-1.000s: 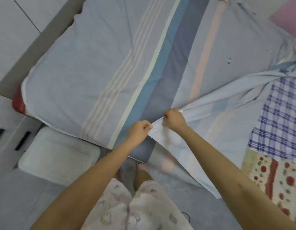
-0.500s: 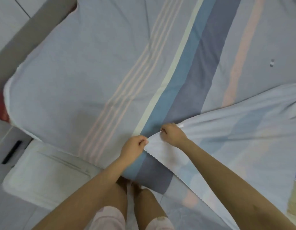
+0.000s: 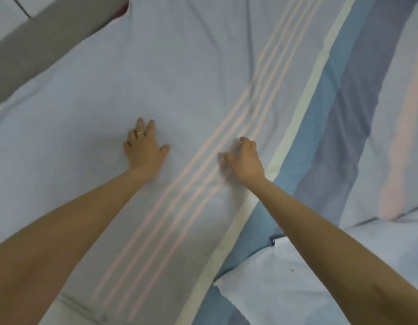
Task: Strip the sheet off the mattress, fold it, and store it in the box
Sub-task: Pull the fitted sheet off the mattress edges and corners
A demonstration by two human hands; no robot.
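The pale blue sheet (image 3: 191, 73) with pink, cream and blue stripes fills nearly the whole head view, spread flat. Its folded-over edge (image 3: 262, 285), showing the pale underside, lies at the lower right. My left hand (image 3: 144, 146), with a ring on one finger, rests palm down on the plain blue part, fingers apart. My right hand (image 3: 245, 160) is over the pink stripes, fingers loosely curled and blurred, holding nothing. The box is only partly visible as a white lid (image 3: 69, 310) at the bottom left edge.
A grey bed frame strip (image 3: 46, 41) runs along the upper left, with pale floor tiles (image 3: 6, 10) beyond it. A sliver of red (image 3: 124, 9) shows at the sheet's top edge.
Both hands have let go of the folded edge and reached forward onto the flat sheet. The camera has moved in closer over the bed.
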